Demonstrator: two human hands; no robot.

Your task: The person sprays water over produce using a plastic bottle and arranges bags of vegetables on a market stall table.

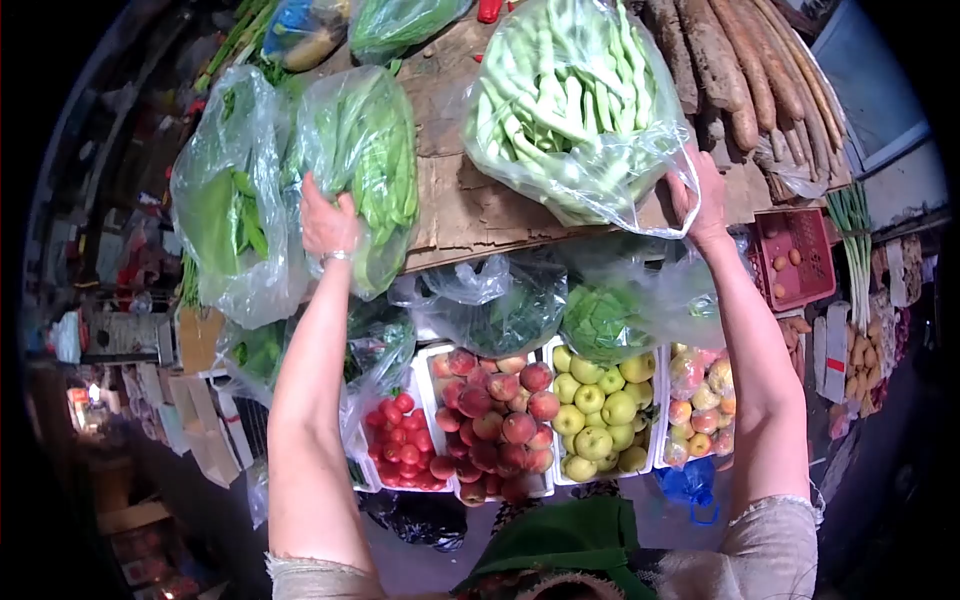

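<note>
A clear plastic bag of long flat green beans (570,95) lies on the cardboard-covered stall top. My right hand (706,195) is closed on the loose plastic at its near right corner. My left hand (328,222) rests against a clear bag of green pods (385,170), thumb and forefinger apart, the other fingers partly hidden. Just left of that hand lies another clear bag with green leafy vegetables (235,215). Bare brown cardboard (445,190) shows between the pod bag and the bean bag.
Below the stall edge sit bagged greens (600,318) and trays of tomatoes (402,440), peaches (490,420), green apples (595,410) and wrapped fruit (700,405). Long brown roots (745,70) are piled at far right, above a red crate (800,255). A blue plastic container (690,485) lies below.
</note>
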